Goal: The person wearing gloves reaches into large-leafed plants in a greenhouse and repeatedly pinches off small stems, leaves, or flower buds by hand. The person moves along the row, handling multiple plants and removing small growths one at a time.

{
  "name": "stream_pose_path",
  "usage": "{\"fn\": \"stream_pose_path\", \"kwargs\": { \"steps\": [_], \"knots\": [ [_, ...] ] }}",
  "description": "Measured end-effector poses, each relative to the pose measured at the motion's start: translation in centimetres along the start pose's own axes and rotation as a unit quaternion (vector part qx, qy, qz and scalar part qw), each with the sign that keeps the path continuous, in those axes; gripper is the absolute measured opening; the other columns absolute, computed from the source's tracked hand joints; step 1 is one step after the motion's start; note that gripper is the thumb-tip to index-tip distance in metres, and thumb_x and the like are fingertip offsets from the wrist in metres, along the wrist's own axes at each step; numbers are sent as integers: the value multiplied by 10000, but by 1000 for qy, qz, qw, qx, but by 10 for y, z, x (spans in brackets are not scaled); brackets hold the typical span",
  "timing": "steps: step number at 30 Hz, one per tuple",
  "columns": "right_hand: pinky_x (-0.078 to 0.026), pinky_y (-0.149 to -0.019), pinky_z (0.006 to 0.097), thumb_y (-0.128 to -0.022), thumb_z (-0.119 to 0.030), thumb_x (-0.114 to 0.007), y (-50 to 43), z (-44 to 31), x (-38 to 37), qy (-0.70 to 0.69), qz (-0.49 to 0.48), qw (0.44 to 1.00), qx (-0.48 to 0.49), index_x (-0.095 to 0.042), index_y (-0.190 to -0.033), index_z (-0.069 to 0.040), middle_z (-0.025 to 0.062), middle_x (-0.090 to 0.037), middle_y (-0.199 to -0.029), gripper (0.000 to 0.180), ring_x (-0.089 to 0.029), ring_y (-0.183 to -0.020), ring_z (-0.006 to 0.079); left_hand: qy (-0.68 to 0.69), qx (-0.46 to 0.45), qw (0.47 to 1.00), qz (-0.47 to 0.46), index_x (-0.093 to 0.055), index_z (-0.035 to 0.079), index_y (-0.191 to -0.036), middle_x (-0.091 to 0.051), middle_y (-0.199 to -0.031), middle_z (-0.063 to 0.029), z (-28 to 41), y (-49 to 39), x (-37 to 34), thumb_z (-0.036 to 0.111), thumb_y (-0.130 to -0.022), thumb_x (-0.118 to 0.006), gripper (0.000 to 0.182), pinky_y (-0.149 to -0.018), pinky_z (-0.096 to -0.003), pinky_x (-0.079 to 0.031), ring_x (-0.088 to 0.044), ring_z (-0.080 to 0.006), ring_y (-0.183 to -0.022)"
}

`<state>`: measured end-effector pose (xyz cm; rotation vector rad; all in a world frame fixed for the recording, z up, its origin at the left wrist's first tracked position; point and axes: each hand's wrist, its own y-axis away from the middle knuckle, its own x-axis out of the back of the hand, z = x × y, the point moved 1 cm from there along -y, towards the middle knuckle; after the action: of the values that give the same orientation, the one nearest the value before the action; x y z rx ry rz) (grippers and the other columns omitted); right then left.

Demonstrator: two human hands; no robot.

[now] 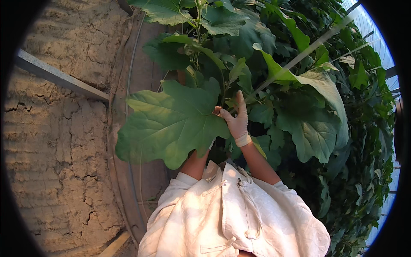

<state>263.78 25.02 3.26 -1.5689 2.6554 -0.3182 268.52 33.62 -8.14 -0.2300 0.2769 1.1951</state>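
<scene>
My right hand [239,123], in a thin pale glove, is raised among the plant stems with one finger pointing up and the others spread or bent. A translucent strip [298,57] runs diagonally down to its fingers; whether they grip it is unclear. A broad, lobed green leaf [173,123], like an eggplant's, covers most of my left hand [211,144]. Only a bit of its glove shows below the leaf. Fingertips beside a thin stem [222,86] show at the leaf's right edge, partly hidden. Another big leaf [311,119] hangs to the right of my right hand.
A vine with tendrils [197,19] climbs ahead. Dense foliage [359,154] fills the right side, under translucent sheeting [372,29]. At left stands a cracked earthen wall [54,154] with a grey beam [64,75]. A hose [131,70] lies along the path [151,180].
</scene>
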Motion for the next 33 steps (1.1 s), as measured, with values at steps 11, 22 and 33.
{"fn": "stream_pose_path", "kwargs": {
  "steps": [11,22,33],
  "knots": [
    [-434,-875,359,-726,-3,-701,-10,16,-4,214,78,973,-40,-306,-1355,-3,153,-560,-1110,743,-554,-1005,242,-159,4,986,55,-575,22,-995,-596,-848,3,-5,32,-9,210,-968,-537,194,-716,-232,-452,-526,-64,-756],
    [-443,-868,299,-819,-19,-641,15,-23,19,-105,-110,988,-28,-554,-1141,-19,57,-628,-1007,334,-583,-959,154,-30,-15,987,156,-584,-2,-1110,-654,-910,-70,18,12,7,175,-934,-587,249,-772,-257,-500,-628,-136,-853],
    [-397,-1012,403,-738,-59,-589,4,-85,-56,472,-176,781,369,-485,-1283,-43,160,-393,-1410,555,-443,-1247,296,-35,-8,989,144,-501,-44,-1206,-622,-995,-107,-17,-2,7,135,-922,-583,346,-837,-283,-492,-607,-168,-891]
  ]
}}
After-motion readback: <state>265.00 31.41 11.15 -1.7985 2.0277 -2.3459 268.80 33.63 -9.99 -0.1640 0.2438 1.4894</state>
